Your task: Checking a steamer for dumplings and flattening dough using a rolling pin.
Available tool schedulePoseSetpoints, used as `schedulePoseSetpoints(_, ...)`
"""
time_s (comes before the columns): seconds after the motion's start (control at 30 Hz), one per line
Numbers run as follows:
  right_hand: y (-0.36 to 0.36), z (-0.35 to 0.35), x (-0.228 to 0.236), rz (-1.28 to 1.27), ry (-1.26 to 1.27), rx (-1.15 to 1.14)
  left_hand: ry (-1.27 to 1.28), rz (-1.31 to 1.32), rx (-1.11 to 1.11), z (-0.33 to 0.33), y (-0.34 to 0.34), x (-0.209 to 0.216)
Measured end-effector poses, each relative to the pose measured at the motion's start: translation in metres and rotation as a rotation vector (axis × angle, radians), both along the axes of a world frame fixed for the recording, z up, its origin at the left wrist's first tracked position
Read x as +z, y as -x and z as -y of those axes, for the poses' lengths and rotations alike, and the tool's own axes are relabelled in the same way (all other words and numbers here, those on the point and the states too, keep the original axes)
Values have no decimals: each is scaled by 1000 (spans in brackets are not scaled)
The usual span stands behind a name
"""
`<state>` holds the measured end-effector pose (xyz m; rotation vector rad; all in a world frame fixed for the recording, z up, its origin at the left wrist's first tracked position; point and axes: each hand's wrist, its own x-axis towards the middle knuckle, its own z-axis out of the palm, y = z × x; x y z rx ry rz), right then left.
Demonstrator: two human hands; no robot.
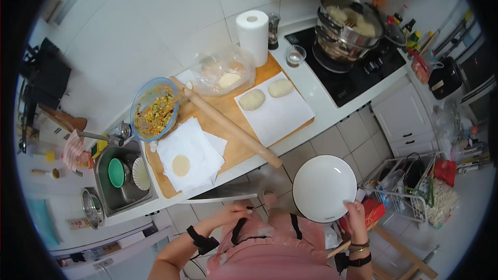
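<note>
Pin (228, 123) across brd (236, 150), gap L of plate (322, 189)

Plate (324, 187) (white) in right hand (356, 214)

Cool, fairly even indoor light brightens the white wall tiles (171, 15), leaving soft, faint shadows, while small glints catch the steel steamer pot (340, 46), the clear plastic bag (220, 75) and the dark-rimmed white plate (322, 189). The fisheye lens bows straight edges inside a black rounded border. Detail is moderately soft, smearing toward the rim around the wire rack (418, 201).
</note>
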<state>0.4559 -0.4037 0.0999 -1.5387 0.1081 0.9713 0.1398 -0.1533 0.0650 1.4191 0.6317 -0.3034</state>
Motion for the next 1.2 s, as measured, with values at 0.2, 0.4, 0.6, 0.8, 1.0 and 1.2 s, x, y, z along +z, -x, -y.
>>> schedulePoseSetpoints(0.2, -40, -33, -3, 31, -38, 174, 23, 26, 598, -14, 23, -9)
schedulePoseSetpoints(0.4, -39, -100, -6, 33, 10, 357, 35, 45, 898, -18, 35, 14)
schedulePoseSetpoints(0.6, 10, -186, -15, 30, 89, 592, 26, -109, 650, -51, 47, 10)
schedulePoseSetpoints(0.8, 69, -260, -32, -119, 48, 736, 425, 98, 830, -93, 14, 21)
schedulePoseSetpoints(1.0, 79, -296, -39, 92, -12, 865, 550, 97, 835, -117, 34, -5)
schedulePoseSetpoints(1.2, 72, -316, -35, 1202, 90, 1081, 397, 1, 932, -119, 62, -13)
